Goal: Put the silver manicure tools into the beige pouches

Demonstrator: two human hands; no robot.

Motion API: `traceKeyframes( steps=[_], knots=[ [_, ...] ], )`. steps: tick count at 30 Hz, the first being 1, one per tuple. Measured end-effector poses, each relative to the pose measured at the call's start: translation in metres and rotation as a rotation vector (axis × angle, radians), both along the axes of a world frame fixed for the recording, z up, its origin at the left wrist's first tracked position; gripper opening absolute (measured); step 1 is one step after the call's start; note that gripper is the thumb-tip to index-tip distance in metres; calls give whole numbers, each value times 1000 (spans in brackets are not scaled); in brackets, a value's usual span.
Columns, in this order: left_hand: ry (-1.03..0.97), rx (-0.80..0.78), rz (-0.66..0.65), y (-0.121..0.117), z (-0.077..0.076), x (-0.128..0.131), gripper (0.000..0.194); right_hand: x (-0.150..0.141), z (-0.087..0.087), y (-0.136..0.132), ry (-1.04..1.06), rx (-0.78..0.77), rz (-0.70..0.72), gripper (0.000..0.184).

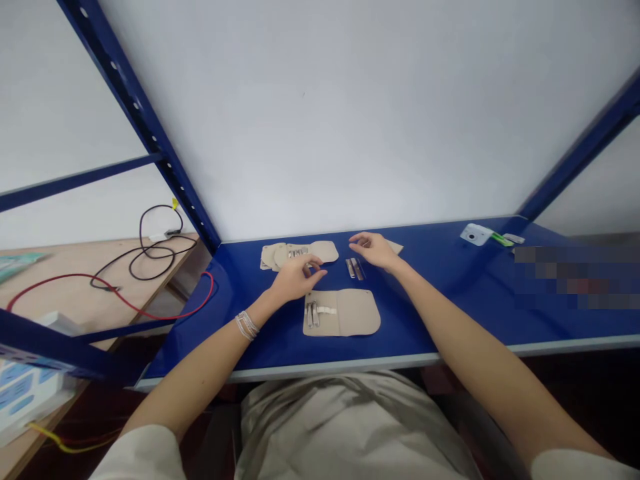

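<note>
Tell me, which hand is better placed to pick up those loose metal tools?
Probably the right hand: it hangs just beside the loose tools, with nothing in between. The left hand is close too, but it sits farther off, over the upper pouch.

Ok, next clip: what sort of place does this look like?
Probably a plain workshop or workroom, not a home. The work surface is a blue steel shelf with a slotted upright, and a wooden table beside it holds a loose black cable and a red cable.
</note>
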State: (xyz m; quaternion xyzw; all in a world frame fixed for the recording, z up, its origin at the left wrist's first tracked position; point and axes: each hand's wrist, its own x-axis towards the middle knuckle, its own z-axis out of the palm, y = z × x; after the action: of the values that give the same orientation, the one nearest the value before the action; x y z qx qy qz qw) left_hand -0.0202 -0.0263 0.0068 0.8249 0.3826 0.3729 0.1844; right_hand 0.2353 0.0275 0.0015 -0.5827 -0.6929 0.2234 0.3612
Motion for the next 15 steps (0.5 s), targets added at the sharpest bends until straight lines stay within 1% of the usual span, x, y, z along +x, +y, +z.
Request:
traceKeyframes(
  steps=[3, 6, 8, 12, 15],
  knots=[
    [-2, 7, -7, 0, 0, 0, 21, 1, 0, 2, 59, 102, -85, 27],
    [-1, 9, -6, 0, -1, 0, 21, 1, 0, 3, 68, 134, -116, 26],
    [-2, 6, -5, 1, -2, 0, 21, 0, 0, 2, 37, 115, -88, 23],
    [1, 11, -5, 1, -3, 0, 22, 0, -3, 2, -68, -26, 50, 24],
    [0, 5, -2, 1, -2, 0, 21, 1, -6, 4, -111, -58, 77, 26]
  ],
)
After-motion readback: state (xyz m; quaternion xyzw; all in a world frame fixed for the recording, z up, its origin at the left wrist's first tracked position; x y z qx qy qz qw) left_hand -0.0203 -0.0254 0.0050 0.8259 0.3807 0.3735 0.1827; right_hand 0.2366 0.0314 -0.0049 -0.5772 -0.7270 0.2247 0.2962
